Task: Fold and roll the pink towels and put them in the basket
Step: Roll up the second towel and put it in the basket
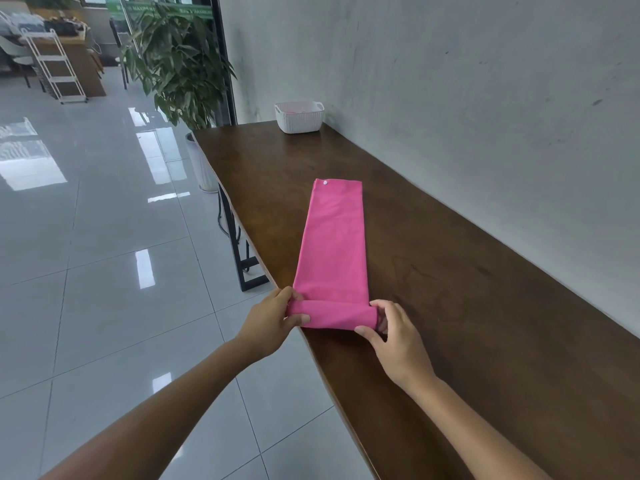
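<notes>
A: While both hands work, what's in the white basket (300, 117)?
B: Something pink, can't tell more; it sits far down the table (450, 271).
A: Counts?
B: One pink towel (332, 244), folded long, near end rolled. Left hand (268, 322) and right hand (394, 336) each pinch a roll end.

No text, label, brand or number can be read anywhere in the view. A green sign (162, 8) hangs behind the glass at the top, past the plant, and it carries pale lettering, but the letters are too small and blurred to make out. The pink towel (332, 237) on the table bears a small round white tag (325, 182) near its far corner; no print can be read on it. The white basket (300, 116) shows only a woven pattern.
</notes>
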`<state>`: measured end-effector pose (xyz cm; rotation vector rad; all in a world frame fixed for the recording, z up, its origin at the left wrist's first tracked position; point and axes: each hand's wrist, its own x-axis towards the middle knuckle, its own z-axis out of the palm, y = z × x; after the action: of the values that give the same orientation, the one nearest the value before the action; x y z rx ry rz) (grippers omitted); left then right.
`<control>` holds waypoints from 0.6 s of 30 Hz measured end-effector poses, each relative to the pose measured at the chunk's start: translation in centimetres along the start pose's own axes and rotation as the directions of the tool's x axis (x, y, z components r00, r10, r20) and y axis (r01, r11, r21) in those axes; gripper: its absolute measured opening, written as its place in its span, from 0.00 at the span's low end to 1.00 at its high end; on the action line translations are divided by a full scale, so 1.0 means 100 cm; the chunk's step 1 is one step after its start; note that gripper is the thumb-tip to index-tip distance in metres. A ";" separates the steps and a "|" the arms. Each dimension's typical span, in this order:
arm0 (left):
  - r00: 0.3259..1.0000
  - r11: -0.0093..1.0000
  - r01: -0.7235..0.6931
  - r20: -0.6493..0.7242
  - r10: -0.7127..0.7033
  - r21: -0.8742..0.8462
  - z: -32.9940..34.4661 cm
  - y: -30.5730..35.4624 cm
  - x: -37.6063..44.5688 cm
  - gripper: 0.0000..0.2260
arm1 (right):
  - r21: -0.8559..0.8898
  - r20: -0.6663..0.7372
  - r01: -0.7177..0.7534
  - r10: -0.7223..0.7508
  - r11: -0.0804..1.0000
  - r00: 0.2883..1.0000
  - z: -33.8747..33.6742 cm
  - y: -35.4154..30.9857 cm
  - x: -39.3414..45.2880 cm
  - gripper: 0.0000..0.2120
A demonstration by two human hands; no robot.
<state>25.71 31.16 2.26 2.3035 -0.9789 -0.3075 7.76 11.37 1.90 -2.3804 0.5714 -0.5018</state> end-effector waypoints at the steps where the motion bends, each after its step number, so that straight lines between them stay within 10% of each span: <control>1: 1.000 1.000 0.014 0.004 -0.014 -0.008 -0.001 0.001 -0.001 0.12 | -0.005 0.002 0.005 -0.005 1.000 1.000 -0.001 0.000 0.000 0.27; 12: 0.963 0.950 0.269 0.055 -0.263 -0.158 0.001 0.009 0.008 0.20 | -0.007 0.151 -0.183 0.181 0.983 0.972 0.001 -0.006 0.021 0.16; 18: 0.984 0.981 0.142 -0.089 -0.154 -0.132 0.017 0.011 0.000 0.16 | -0.025 0.203 -0.299 0.298 0.954 0.933 0.000 -0.012 0.042 0.17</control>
<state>24.41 29.81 1.60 2.2577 -0.7205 -0.3044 11.54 10.07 3.52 -2.2485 0.8165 -0.1215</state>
